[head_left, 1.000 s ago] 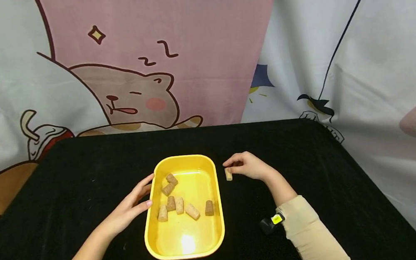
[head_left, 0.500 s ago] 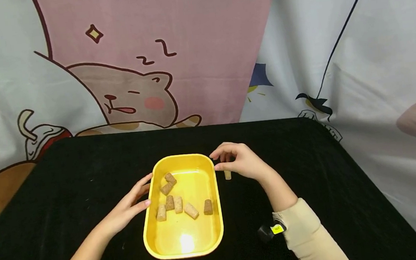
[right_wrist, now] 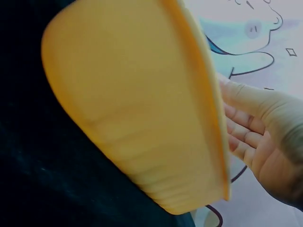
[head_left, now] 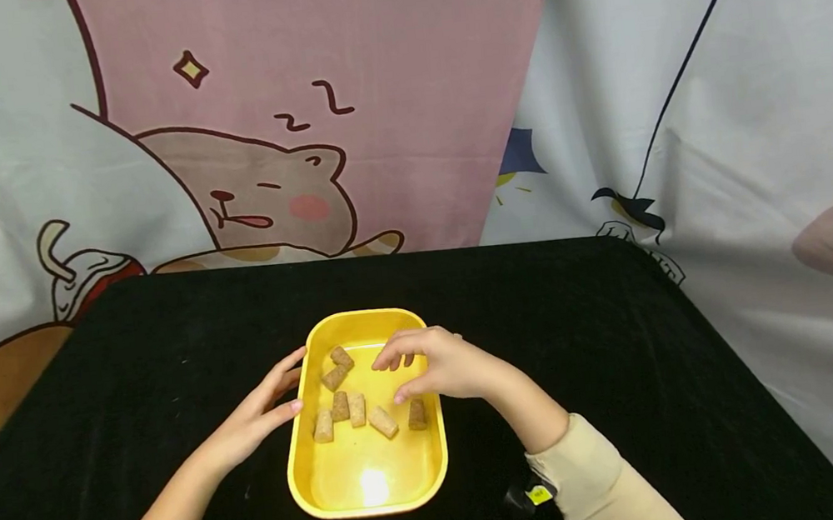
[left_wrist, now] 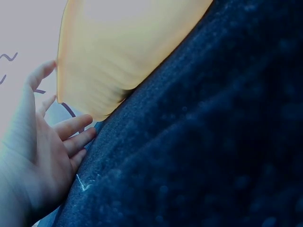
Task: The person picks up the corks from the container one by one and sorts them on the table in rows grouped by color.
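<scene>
In the head view a yellow tray [head_left: 375, 498] holds several corks, some pale and some darker. My left hand [head_left: 258, 417] rests its extended fingers and thumb against the tray's left side; the left wrist view shows those fingers [left_wrist: 78, 127] at the tray wall. Over the tray's right rim reaches my right hand [head_left: 442, 366], fingers loosely bent and apart, nothing between them. Nearest below it lie a dark cork [head_left: 417, 415] and a pale, tilted cork [head_left: 383, 422]. From the right wrist, the tray wall [right_wrist: 137, 109] hides the fingertips.
A black cloth [head_left: 191, 340] covers the table. Behind it hangs a printed curtain [head_left: 415, 84] with a cartoon bear. Just past the right hand's knuckles shows a small pale bit of a cork [head_left: 457, 336] outside the tray, mostly hidden.
My right hand has let go of the pale cork standing right of the tray, then moved left over the rim, above the tray. The left hand stays at the tray's left side.
</scene>
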`<state>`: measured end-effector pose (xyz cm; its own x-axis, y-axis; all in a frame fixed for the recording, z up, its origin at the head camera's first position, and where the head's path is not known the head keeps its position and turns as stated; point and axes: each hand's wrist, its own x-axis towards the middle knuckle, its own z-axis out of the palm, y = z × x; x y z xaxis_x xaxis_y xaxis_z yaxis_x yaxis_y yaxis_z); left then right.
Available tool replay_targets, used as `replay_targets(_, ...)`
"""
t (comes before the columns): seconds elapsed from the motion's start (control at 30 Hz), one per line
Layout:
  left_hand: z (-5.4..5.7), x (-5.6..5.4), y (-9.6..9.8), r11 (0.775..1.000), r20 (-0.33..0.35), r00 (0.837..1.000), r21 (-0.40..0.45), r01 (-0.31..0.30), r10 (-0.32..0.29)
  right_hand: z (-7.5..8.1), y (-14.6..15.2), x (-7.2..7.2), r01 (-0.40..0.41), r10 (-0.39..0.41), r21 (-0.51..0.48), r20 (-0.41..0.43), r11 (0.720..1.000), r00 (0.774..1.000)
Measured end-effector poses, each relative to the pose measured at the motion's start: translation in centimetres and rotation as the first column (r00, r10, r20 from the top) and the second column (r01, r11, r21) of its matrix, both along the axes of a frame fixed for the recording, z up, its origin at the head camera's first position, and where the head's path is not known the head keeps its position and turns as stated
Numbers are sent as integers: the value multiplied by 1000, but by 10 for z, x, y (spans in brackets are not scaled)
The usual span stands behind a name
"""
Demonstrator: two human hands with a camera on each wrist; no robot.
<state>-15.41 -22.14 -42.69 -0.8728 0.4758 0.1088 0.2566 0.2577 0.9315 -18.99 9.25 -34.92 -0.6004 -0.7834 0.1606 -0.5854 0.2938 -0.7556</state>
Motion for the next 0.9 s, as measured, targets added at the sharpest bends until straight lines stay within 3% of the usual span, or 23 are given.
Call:
replay_targets(0.4, 0, 0, -1, 1000, 1, 1000, -1, 4, -4, -15, -19, 2, -128, 129, 154, 6, 980, 992)
replay_targets(0.9, 0, 0, 0, 1000, -8, 1000, 3, 7, -7, -16, -29, 7, -54, 82, 370, -60, 927, 995)
